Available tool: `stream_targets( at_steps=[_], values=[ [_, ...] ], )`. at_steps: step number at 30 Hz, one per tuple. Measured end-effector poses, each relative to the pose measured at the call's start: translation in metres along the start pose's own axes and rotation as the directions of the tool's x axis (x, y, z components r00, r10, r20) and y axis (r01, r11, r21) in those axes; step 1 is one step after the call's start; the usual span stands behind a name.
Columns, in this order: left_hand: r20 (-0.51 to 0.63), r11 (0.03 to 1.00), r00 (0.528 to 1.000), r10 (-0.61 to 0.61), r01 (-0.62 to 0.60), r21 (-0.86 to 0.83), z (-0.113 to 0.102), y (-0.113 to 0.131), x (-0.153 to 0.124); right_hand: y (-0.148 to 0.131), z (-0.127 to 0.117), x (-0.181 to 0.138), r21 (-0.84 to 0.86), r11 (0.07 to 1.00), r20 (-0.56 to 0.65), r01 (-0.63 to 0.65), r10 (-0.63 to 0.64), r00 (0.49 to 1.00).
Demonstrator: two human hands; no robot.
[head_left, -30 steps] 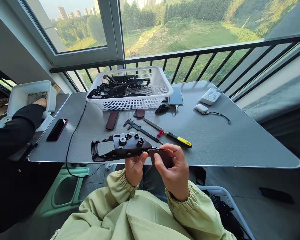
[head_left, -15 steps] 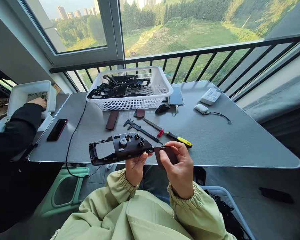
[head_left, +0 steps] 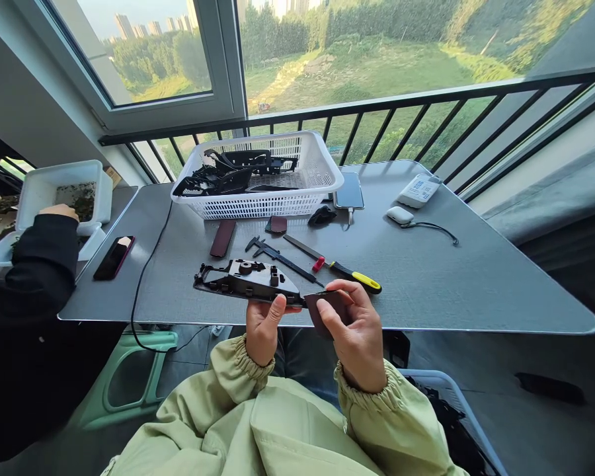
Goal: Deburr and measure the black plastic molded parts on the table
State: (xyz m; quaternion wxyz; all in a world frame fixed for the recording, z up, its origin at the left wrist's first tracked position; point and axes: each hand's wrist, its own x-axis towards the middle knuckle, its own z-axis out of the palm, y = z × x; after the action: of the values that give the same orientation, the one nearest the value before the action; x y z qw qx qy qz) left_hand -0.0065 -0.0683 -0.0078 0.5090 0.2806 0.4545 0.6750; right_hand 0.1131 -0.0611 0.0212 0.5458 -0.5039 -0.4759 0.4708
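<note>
My left hand [head_left: 264,328] grips a black plastic trim panel [head_left: 248,281] near its right end, thumb on the near edge. The panel is tilted, with its clips and a round boss showing on top. My right hand [head_left: 357,330] pinches a dark brown sheet of sandpaper [head_left: 324,314], folded over, against the panel's narrow right tip. Just beyond lie a caliper [head_left: 285,260] and a file with a black and yellow handle [head_left: 356,276]. A brown sanding block [head_left: 223,238] and a small piece of sandpaper [head_left: 278,225] rest farther back.
A white basket [head_left: 258,208] of black plastic parts stands at the back. Nearby are a tablet-like device [head_left: 348,190], a black crumpled item [head_left: 322,216], a white box [head_left: 418,190] and a phone [head_left: 114,258]. At left, a co-worker's hand [head_left: 59,211] is at a white tub [head_left: 102,192].
My left hand has rolled the panel, so its frame opening now looks much narrower. My right hand stays at the tip with the sandpaper. The co-worker's hand has moved left and nearer.
</note>
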Motion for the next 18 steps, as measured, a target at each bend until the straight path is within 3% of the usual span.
stream_targets(
  at_steps=[11,18],
  values=[
    [0.029,0.985,0.988,0.15,-0.152,0.084,0.0068,-0.0006,-0.002,0.0025,0.0063,-0.0056,-0.261,0.917,0.039,0.303,-0.304,0.952],
    [0.054,0.982,0.987,0.154,-0.159,0.102,0.0036,-0.002,-0.0042,0.0035,0.0036,-0.0039,-0.313,0.903,-0.047,0.294,-0.324,0.945]
  ],
)
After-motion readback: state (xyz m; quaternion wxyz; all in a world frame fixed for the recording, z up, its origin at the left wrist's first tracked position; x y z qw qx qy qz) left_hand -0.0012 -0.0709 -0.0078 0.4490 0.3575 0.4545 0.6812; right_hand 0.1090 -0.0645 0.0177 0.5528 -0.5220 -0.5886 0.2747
